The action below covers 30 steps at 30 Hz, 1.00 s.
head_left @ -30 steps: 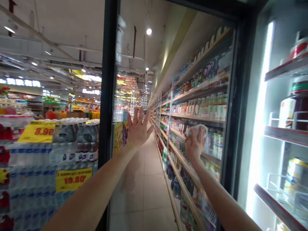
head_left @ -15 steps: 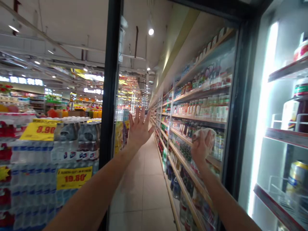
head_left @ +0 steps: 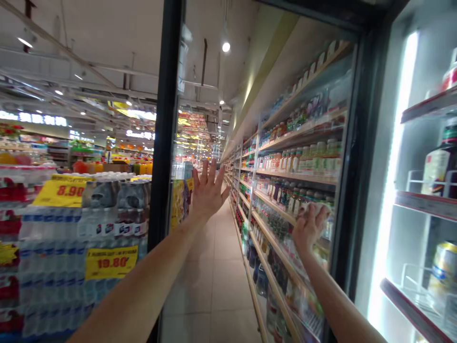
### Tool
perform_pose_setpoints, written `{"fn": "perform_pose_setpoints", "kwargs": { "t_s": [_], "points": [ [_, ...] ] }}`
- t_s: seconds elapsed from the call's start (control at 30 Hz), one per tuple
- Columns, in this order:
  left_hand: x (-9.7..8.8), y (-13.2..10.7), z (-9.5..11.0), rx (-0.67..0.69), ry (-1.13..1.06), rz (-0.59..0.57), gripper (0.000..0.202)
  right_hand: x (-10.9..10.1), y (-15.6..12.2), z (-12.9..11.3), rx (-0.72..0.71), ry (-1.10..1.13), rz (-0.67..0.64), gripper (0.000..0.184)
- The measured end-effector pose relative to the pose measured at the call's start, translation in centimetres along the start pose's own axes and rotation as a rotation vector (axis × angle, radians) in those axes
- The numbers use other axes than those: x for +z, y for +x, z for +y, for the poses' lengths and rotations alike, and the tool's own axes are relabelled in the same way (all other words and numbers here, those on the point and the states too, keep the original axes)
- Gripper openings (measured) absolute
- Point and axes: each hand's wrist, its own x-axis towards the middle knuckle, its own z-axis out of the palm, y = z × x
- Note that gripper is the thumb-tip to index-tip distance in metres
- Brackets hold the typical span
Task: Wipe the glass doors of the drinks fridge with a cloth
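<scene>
Mid-frame, the left hand [head_left: 209,196] is spreading its fingers wide, seemingly bracing the glass [head_left: 257,157]; right of centre, the right hand [head_left: 307,232] is holding a cloth [head_left: 324,211], where flat, even pressure should serve best.

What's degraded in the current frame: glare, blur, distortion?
Head view: strip light blown out to white; head view: can near the right edge soft, lower sign's small print smeared, price readable; head view: left hand and right hand clearly outlined, forearms look stretched toward the bottom, probably wide-angle.
</scene>
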Motion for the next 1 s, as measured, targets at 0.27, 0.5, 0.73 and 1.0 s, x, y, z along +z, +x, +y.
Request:
{"fn": "perform_pose_setpoints", "kwargs": {
  "t_s": [0.27,0.5,0.73,1.0],
  "points": [
    [-0.2,-4.6,1.7,0.024,-0.017,0.003,0.055,-0.7,-3.2,-5.7,-0.644,0.106,-0.312,0.035],
    [-0.8,-7.5,2.3,0.076,0.004,-0.004,0.053,-0.1,0.4,-0.5,-0.052,-0.003,-0.006,0.05],
    [-0.7,-7.3,2.0,0.078,-0.009,0.002,0.057,-1.6,-5.8,-6.9,-0.781,0.172,-0.432,0.037],
    [-0.7,-7.2,2.3,0.071,-0.003,0.02,0.054,-0.8,-0.6,2.7,0.074,-0.039,-0.006,0.051]
  ]
}}
